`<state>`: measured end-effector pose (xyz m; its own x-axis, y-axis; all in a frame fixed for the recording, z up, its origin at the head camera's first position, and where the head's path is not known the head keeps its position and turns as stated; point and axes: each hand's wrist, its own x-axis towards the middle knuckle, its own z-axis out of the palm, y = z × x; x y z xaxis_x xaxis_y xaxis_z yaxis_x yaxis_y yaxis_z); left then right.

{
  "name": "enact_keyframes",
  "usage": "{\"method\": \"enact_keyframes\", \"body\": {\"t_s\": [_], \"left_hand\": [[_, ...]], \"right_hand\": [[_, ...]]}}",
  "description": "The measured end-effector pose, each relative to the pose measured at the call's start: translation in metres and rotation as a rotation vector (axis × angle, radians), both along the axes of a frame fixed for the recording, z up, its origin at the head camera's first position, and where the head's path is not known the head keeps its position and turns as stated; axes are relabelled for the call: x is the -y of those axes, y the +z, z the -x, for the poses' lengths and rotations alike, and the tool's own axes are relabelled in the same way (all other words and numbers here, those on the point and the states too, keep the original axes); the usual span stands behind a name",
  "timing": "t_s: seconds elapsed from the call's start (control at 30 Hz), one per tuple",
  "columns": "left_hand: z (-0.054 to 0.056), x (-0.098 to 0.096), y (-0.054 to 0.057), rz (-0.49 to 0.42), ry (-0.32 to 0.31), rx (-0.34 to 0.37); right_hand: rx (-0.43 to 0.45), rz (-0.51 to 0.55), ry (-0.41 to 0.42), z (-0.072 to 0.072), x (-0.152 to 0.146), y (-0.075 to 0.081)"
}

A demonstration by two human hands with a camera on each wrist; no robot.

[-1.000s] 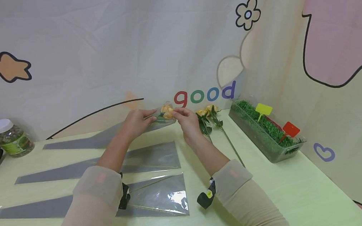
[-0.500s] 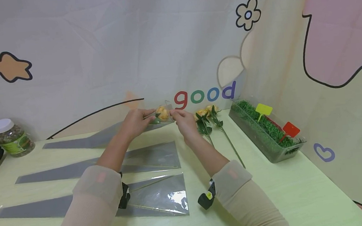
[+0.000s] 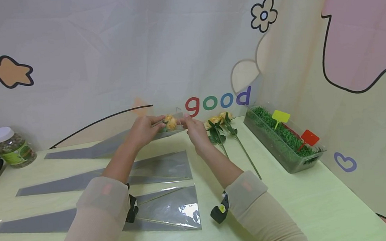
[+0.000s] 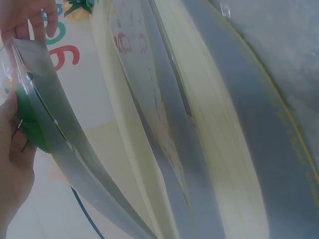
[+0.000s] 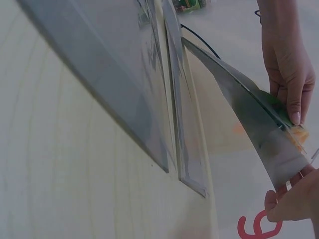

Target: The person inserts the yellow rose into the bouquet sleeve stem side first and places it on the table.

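A clear-fronted grey flower sleeve (image 3: 110,145) is raised at the back of the table, with a yellow rose (image 3: 170,122) inside its wide end. My left hand (image 3: 144,132) pinches the sleeve beside the bloom, thumb and fingers on either side. At the sleeve's mouth, my right hand (image 3: 197,133) holds the edge between thumb and fingers. Through the film a green leaf (image 4: 32,124) shows in the left wrist view. The right wrist view has the sleeve (image 5: 259,134) slanting down between both hands. The rose's stem is mostly hidden.
Two more flower sleeves (image 3: 162,165) (image 3: 173,206) lie flat in front. Yellow roses (image 3: 227,119) with long stems rest right of my right hand. A clear box of artificial grass (image 3: 284,139) stands at the right, a lidded jar (image 3: 12,147) at the far left.
The yellow rose has moved left, deeper into the sleeve. My right hand has gone from beside the bloom to the sleeve's mouth. My left hand has stayed nearly in place.
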<state>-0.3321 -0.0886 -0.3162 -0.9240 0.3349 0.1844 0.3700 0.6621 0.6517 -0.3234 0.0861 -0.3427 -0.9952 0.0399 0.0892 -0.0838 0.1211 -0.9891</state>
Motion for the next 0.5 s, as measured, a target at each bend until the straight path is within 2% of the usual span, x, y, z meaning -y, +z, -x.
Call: {"method": "enact_keyframes", "body": {"t_s": [0.23, 0.5], "left_hand": [[0.0003, -0.0001, 0.0004, 0.002, 0.001, -0.005], [0.0016, -0.0002, -0.0001, -0.013, -0.017, -0.05]], "right_hand": [[0.024, -0.032, 0.022, -0.0006, 0.0016, 0.0009], [0.064, -0.103, 0.058, -0.0014, 0.0078, 0.0006]]}}
